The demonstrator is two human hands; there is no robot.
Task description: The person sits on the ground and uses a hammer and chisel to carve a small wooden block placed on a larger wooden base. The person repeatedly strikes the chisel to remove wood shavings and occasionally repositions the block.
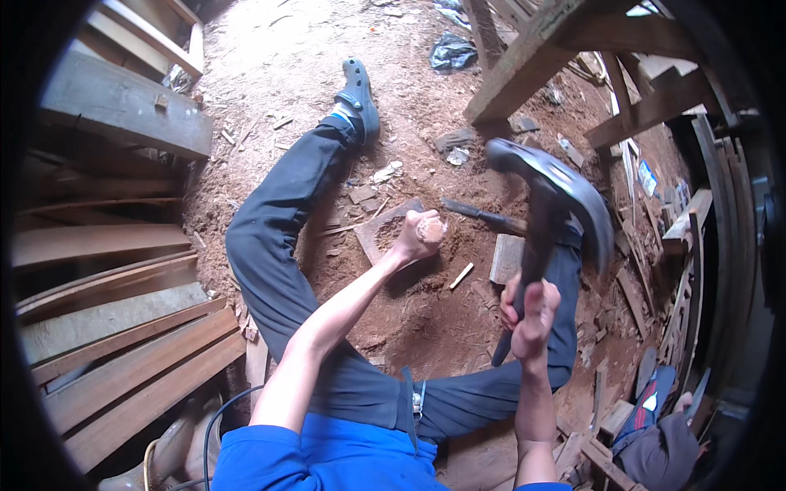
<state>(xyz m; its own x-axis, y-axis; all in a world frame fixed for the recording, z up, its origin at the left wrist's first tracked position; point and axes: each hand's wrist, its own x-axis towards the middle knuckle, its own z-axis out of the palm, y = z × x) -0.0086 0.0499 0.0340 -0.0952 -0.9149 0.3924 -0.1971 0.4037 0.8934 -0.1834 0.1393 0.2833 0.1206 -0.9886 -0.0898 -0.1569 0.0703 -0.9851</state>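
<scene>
My left hand (413, 240) grips an upright round wooden handle (431, 229), seen end-on; whatever is at its lower end is hidden. Beneath it a wooden block (372, 237) lies in sawdust between my legs. My right hand (530, 315) is closed round the dark shaft of a large claw hammer (550, 180), raised at the right with its head slightly blurred. Behind the hammer, a dark narrow tool with a wooden handle (483, 214) lies on the ground, and a small pale block (506, 258) sits near my right leg.
Stacked planks (131, 368) line the left, below a grey beam (123, 114). A timber frame (524, 65) and leaning boards (716, 213) stand at the right. Wood scraps and plastic litter (450, 53) dot the dirt floor (278, 41). Dark cloth (655, 450) lies at lower right.
</scene>
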